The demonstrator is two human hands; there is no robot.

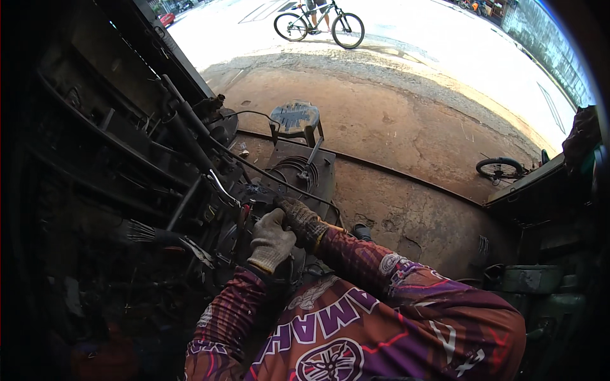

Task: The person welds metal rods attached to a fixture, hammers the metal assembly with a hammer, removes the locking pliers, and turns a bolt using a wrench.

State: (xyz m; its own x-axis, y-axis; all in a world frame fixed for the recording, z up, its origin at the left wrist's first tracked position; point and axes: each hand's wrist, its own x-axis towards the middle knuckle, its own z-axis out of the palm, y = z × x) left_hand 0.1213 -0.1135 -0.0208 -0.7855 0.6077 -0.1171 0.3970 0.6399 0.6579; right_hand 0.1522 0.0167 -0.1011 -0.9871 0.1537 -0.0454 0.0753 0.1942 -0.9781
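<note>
My left hand (272, 240), in a pale grey knit glove, is closed with its fingers curled, over the cluttered dark workbench. Pressed up beside it is my right hand (302, 219), in a darker, dirtier glove, also closed. What they grip is hidden by the gloves and the shadow. Just beyond them runs a long dark metal rod (260, 170), bent at its near right end. A red-handled tool (245, 213) lies left of my left glove. Farther left are pliers-like metal tools (198, 251) and a bristled brush (141, 231).
Coiled dark rod (298, 170) lies on a metal surface ahead, before a worn stool (295, 118). Pipes and bars (187, 136) crowd the left. Outside, a person stands behind a bicycle (321, 25). Another bicycle wheel (499, 168) shows at the right doorway.
</note>
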